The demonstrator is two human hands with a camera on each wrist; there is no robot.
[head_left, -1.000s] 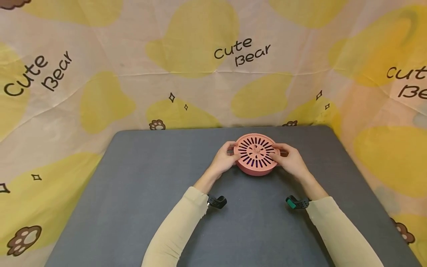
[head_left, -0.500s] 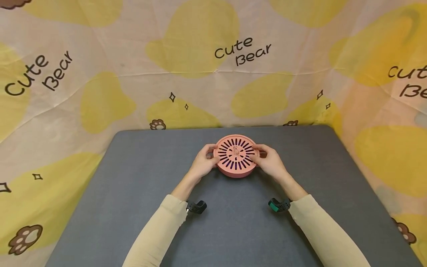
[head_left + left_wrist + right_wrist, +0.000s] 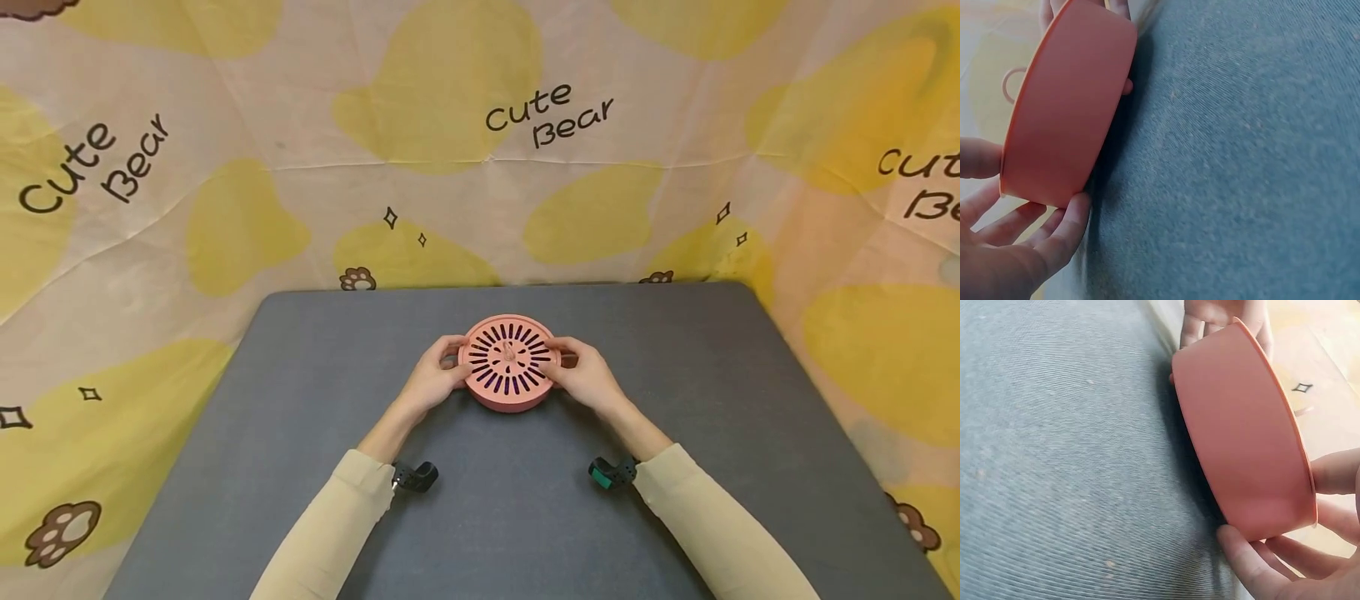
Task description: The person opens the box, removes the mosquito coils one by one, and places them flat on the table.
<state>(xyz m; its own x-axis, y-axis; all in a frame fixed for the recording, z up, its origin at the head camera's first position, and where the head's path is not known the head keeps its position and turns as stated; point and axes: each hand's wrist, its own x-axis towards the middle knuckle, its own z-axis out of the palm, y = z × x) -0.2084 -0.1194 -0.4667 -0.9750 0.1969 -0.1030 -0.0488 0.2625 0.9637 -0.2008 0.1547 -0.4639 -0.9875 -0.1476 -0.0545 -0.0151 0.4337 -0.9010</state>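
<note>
A round pink mosquito coil holder (image 3: 509, 400) with a slotted lid and a small ring on top is held level between both hands. On its left side my left hand (image 3: 437, 372) grips it, thumb at the lid's rim and fingers around the wall. My right hand (image 3: 587, 375) holds the opposite side the same way, its thumb over the lid's edge. The left wrist view shows the smooth side wall (image 3: 1072, 106) and a small foot (image 3: 1127, 86) underneath. A dark shadow lies below; I cannot tell whether the feet touch the table. The inside is hidden.
The grey cloth-covered table (image 3: 337, 383) has rounded far corners. A patterned yellow and cream fabric (image 3: 420, 100) hangs behind it and along both sides. Black wristbands (image 3: 417, 477) sit on both wrists.
Both hands have carried the mosquito coil holder to the left, and lately a little toward me, from right of the middle to near the table's centre line. The grip stays the same.
</note>
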